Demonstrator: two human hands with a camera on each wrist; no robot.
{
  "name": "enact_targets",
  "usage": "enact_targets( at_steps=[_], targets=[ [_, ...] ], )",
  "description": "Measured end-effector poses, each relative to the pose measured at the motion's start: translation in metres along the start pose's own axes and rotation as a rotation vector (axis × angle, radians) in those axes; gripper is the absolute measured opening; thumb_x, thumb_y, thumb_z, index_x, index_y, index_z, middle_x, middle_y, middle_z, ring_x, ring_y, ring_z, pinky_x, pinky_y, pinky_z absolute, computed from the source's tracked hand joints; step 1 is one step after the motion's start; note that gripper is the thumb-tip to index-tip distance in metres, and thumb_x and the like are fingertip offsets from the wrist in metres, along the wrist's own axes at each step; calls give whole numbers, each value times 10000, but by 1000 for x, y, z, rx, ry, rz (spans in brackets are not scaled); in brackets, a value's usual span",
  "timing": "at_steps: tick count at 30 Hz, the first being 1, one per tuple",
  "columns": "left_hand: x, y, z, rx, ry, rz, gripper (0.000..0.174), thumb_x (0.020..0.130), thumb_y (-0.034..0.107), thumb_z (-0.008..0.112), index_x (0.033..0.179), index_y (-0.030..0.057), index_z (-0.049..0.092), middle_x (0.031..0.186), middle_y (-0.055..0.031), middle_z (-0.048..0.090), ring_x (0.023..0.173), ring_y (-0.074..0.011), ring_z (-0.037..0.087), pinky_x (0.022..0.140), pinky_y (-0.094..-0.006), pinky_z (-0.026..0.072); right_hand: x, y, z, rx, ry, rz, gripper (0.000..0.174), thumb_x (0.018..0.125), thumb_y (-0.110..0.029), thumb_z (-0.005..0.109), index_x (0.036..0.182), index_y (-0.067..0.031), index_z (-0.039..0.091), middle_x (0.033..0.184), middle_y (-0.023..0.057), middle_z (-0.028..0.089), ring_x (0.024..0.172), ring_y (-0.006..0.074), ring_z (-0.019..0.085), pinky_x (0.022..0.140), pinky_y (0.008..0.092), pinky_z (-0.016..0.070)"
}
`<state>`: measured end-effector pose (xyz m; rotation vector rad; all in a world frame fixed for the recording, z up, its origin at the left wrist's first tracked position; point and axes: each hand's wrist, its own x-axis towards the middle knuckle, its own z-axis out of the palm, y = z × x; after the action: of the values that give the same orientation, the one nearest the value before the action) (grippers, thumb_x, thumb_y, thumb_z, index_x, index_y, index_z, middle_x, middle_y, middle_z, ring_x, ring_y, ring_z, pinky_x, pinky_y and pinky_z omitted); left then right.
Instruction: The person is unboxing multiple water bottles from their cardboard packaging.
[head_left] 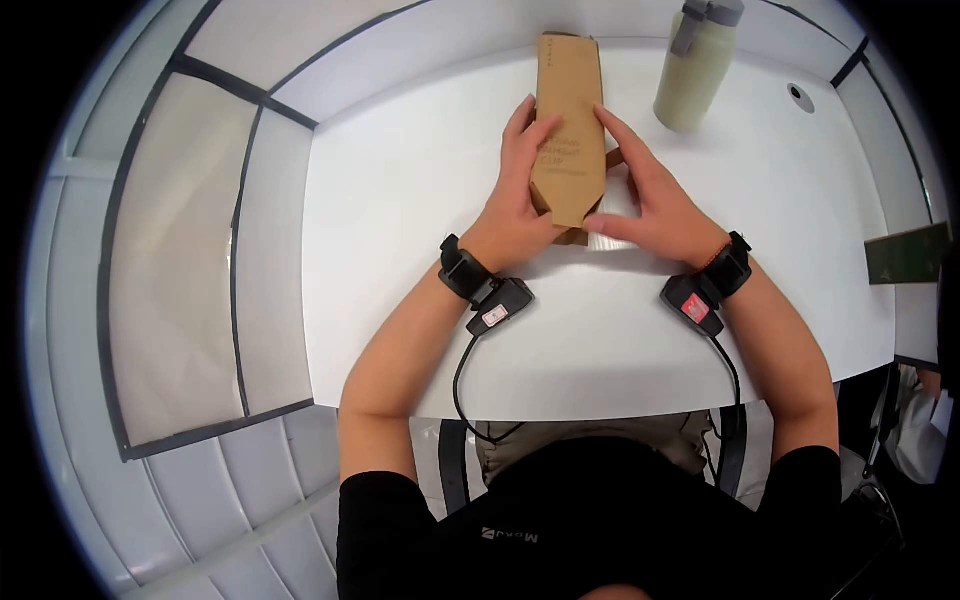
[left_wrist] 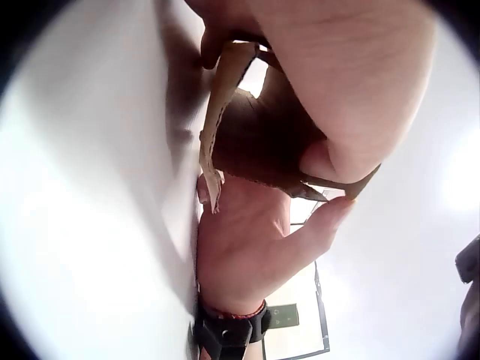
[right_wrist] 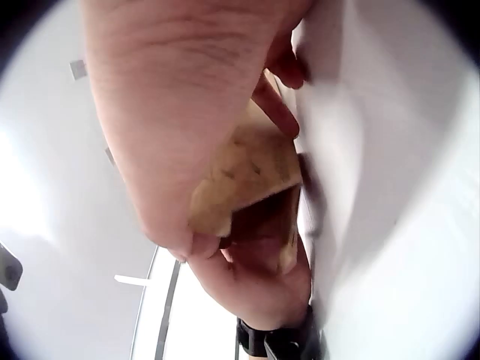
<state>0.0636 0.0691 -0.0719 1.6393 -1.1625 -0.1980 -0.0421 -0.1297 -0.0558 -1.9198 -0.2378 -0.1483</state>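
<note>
A long brown cardboard box [head_left: 570,110] with faint printing lies lengthwise on the white table, its flapped end toward the person. The left hand [head_left: 515,195] holds its left side. From the right, the right hand [head_left: 665,210] grips it, thumb at the near top flap [head_left: 572,218]. In the left wrist view the near end gapes, showing a dark inside [left_wrist: 262,135] and a torn-looking lower flap [left_wrist: 217,127]. The left thumb there presses at the opening's edge. In the right wrist view the right hand [right_wrist: 180,112] covers much of the box [right_wrist: 251,176].
A pale green bottle [head_left: 695,70] with a grey lid stands at the back, right of the box. Farther right, the white table [head_left: 420,300] has a round cable hole [head_left: 800,97]. Pale panels [head_left: 190,250] enclose the sides. Cables hang from both wrist cameras.
</note>
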Motion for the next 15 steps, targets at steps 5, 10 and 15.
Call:
enact_targets(
  at_steps=[5,10,15],
  targets=[
    [2,2,-1,24,-76,-68,619,925,165,501,1523,108,352,1638,-212,36,1504,-426,76,1208,-531,191,3,21,11,29,92,-89,972,796,-168,796,1573,-71,220,1500,186,431,1279,324,529,1073,416,441],
    [4,5,1,-41,-50,-77,548,989,221,453,1517,93,385,1648,-208,33,1503,-418,88,1211,-521,184,5,15,8,119,131,-6,817,834,-6,608,1568,-108,264,1419,208,518,1293,331,545,1069,400,445],
    [5,8,0,-12,-40,-83,543,1027,258,423,1536,75,378,1660,-194,22,1517,-388,99,1215,-496,182,6,18,9,34,187,-64,782,848,59,460,1583,-114,253,1422,218,523,1299,347,540,1092,403,421]
  ],
)
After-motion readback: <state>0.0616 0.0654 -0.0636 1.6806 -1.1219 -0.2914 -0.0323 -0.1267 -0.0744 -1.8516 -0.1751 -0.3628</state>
